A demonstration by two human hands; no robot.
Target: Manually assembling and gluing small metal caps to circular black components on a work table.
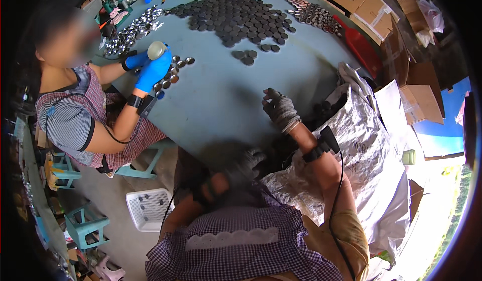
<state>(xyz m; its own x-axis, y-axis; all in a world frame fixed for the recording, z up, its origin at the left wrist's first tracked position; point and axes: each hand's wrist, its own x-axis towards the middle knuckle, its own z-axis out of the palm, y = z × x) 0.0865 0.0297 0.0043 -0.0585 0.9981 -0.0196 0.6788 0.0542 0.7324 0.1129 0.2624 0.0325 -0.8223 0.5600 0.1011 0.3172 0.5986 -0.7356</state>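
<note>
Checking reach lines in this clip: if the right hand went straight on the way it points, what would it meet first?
The right hand points up the blue table. Bare tabletop comes first, then likely the few dark discs lying apart from the big pile. Depth is unclear in the fisheye view.

Single head view, steep downward look over blue table [226,95], close, fisheye-bent edges

Blue-grey table [221,100], dark discs [236,12], shiny caps [133,30]
</note>
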